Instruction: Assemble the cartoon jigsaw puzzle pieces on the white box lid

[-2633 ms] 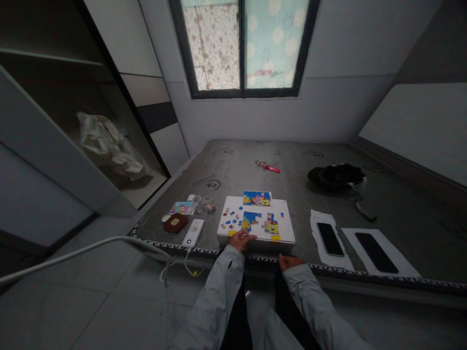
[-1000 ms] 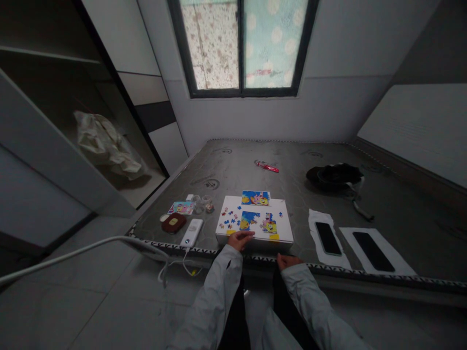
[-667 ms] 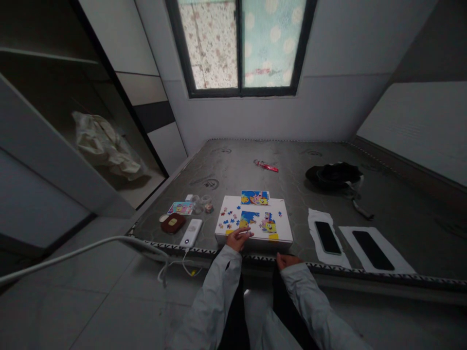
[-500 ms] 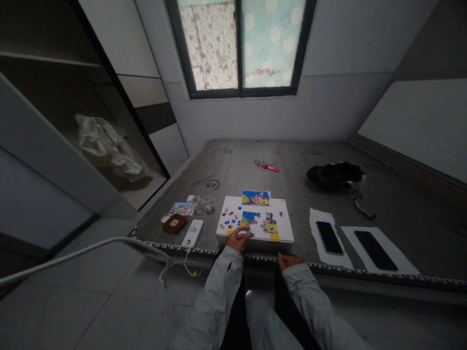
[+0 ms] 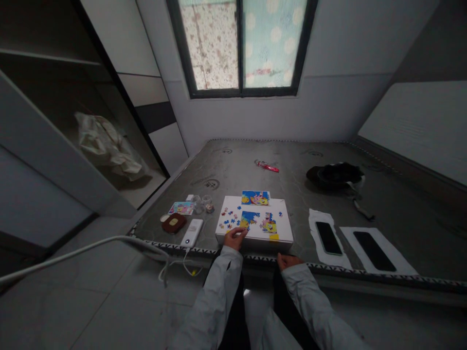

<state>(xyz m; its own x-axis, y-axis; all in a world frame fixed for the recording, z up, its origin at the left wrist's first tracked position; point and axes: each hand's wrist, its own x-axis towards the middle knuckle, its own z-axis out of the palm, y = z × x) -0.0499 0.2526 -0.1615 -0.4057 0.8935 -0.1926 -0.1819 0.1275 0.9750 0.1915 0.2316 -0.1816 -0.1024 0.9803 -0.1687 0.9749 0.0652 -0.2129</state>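
A white box [image 5: 286, 218] lies on the bed with jigsaw pieces on top. On its left are several loose jigsaw pieces [image 5: 228, 222]. Two partly joined sections show: a blue and yellow one [image 5: 249, 218] at the middle and a yellow cartoon one [image 5: 270, 224] to its right. At the box's back edge lies a picture card [image 5: 255, 198]. My left hand [image 5: 234, 239] pinches a small jigsaw piece at the lower edge of the blue section; the fingers partly hide it. My right hand [image 5: 288, 261] rests closed at the bed's edge, in front of the box.
Left of the box are a white power bank [image 5: 192, 233] with a cable, a brown case [image 5: 174, 223], a colourful card [image 5: 181, 208] and small clear jars [image 5: 207, 203]. Two phones [image 5: 329, 238] lie on white sheets at right. Behind are a dark cap [image 5: 335, 176] and a red item [image 5: 268, 166].
My left hand, with the piece between its fingertips, has shifted slightly left and up to the blue section's lower edge. The right hand stays at the bed's edge.
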